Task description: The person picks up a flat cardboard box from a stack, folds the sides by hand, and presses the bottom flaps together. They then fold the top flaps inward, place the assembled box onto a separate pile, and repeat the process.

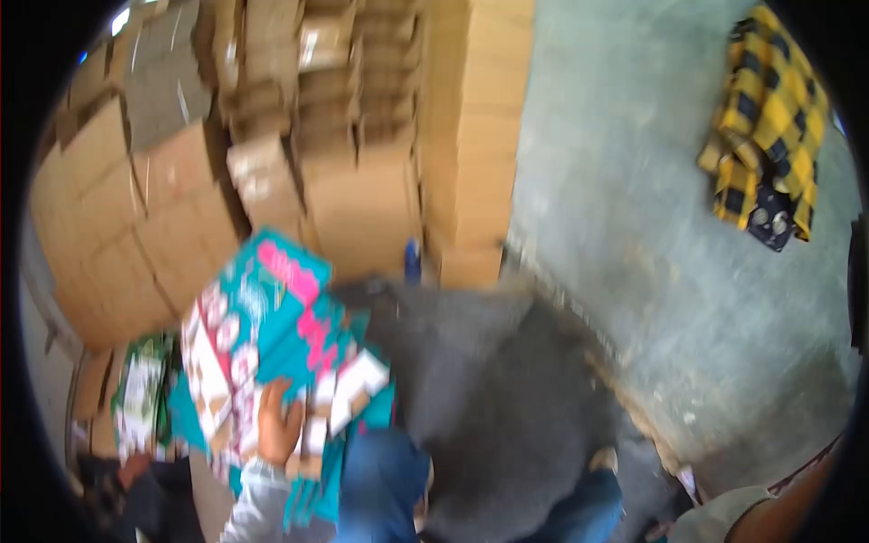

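Observation:
My left hand (pixel 276 423), in a pale grey sleeve, lies on a stack of teal printed sheets (pixel 281 317) with pink lettering. Its thumb stands apart from the fingers, which rest against the printed surface. Small white and brown flaps (pixel 358 380) stick out along the near right side of the stack. The stack leans up at an angle in front of my blue-clad knee (pixel 382 480). My right hand is out of the frame.
Brown cartons (pixel 195 172) are piled along the back and left. Green-and-white packages (pixel 140 398) lie at left, near another person's hand (pixel 134 469). A yellow-black checked cloth (pixel 769 118) hangs on the wall. A blue bottle-like object (pixel 413 261) stands behind. Bare skin beside whitish fabric (pixel 724 518) shows at lower right.

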`<action>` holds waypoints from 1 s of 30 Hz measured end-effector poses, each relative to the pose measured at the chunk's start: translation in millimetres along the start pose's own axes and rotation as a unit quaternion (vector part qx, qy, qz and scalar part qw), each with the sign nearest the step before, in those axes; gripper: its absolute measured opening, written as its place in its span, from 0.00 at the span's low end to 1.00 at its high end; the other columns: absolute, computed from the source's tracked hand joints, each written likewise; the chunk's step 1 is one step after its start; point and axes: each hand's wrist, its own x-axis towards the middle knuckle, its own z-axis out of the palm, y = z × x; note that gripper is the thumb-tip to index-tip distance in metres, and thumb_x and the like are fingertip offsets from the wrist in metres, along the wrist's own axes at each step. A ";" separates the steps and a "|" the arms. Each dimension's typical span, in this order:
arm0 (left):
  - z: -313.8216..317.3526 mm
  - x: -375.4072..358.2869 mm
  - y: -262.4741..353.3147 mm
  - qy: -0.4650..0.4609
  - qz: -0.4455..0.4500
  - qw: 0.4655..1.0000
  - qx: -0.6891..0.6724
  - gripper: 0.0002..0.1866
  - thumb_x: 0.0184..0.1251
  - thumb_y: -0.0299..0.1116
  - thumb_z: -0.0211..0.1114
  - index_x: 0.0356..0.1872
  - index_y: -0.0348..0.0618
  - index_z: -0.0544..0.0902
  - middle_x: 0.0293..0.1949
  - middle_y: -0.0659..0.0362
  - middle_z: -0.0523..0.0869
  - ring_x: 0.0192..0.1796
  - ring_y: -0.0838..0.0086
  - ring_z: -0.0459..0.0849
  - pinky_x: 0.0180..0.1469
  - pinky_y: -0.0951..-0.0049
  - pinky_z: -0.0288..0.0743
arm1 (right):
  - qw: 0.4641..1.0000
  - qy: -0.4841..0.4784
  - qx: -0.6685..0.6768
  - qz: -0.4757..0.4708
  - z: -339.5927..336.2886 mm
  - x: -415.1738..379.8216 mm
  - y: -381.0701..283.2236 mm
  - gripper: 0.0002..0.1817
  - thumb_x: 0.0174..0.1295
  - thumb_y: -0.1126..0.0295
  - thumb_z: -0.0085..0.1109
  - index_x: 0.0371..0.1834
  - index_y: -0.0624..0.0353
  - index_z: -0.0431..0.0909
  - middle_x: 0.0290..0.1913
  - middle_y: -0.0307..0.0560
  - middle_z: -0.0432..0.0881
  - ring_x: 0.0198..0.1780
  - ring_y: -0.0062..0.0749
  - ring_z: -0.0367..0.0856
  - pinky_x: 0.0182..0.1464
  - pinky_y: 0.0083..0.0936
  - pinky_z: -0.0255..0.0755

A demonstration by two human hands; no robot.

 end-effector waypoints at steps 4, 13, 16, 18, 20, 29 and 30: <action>3.4 46.4 -94.7 0.088 0.039 0.978 0.186 0.23 0.56 0.26 0.65 0.55 0.36 0.74 0.55 0.38 0.74 0.58 0.43 0.72 0.60 0.51 0.67 | 0.999 0.031 0.004 0.032 7.6 0.2 0.8 0.38 0.61 0.45 0.58 0.63 0.68 0.67 0.60 0.62 0.73 0.59 0.48 0.74 0.59 0.40 0.69; 20.3 61.2 -176.0 -0.102 -0.013 0.932 0.348 0.19 0.66 0.36 0.58 0.54 0.38 0.72 0.43 0.46 0.80 0.44 0.52 0.81 0.44 0.56 0.78 | 0.996 0.074 0.006 0.052 11.8 7.6 11.5 0.38 0.60 0.45 0.59 0.63 0.67 0.68 0.61 0.62 0.73 0.61 0.49 0.73 0.62 0.42 0.65; 21.1 72.4 -170.9 -0.147 0.000 0.902 0.406 0.22 0.66 0.36 0.58 0.59 0.39 0.68 0.41 0.45 0.80 0.39 0.51 0.83 0.39 0.56 0.80 | 0.993 0.094 0.048 0.044 22.0 16.7 2.2 0.38 0.60 0.45 0.59 0.63 0.67 0.68 0.61 0.61 0.72 0.61 0.49 0.72 0.63 0.42 0.64; 9.9 76.7 -169.5 -0.176 0.039 0.900 0.396 0.23 0.67 0.37 0.58 0.60 0.39 0.67 0.39 0.45 0.81 0.36 0.51 0.84 0.34 0.59 0.80 | 0.988 0.107 0.097 0.046 32.5 29.0 -6.1 0.38 0.59 0.45 0.59 0.63 0.67 0.68 0.61 0.61 0.72 0.62 0.49 0.72 0.63 0.42 0.64; 4.5 77.3 -169.3 -0.191 0.058 0.887 0.417 0.24 0.66 0.37 0.60 0.59 0.37 0.68 0.40 0.47 0.82 0.37 0.54 0.85 0.35 0.62 0.81 | 0.981 0.114 0.150 0.049 46.8 37.8 -14.2 0.38 0.59 0.45 0.59 0.63 0.67 0.68 0.61 0.61 0.72 0.62 0.49 0.72 0.64 0.43 0.63; 17.0 93.6 -164.4 -0.207 -0.017 0.855 0.475 0.29 0.59 0.23 0.55 0.65 0.41 0.63 0.44 0.45 0.78 0.48 0.52 0.79 0.48 0.58 0.77 | 0.957 -0.126 0.248 0.088 152.4 -27.8 -5.6 0.29 0.57 0.67 0.65 0.61 0.65 0.70 0.59 0.56 0.75 0.59 0.50 0.74 0.58 0.36 0.71; 17.2 98.1 -184.1 -0.191 -0.029 0.860 0.473 0.28 0.59 0.23 0.54 0.64 0.46 0.65 0.45 0.45 0.77 0.49 0.51 0.79 0.47 0.57 0.77 | 0.954 -0.129 0.252 0.097 159.7 -40.6 -7.2 0.27 0.58 0.67 0.64 0.60 0.64 0.70 0.57 0.56 0.76 0.57 0.50 0.76 0.56 0.34 0.72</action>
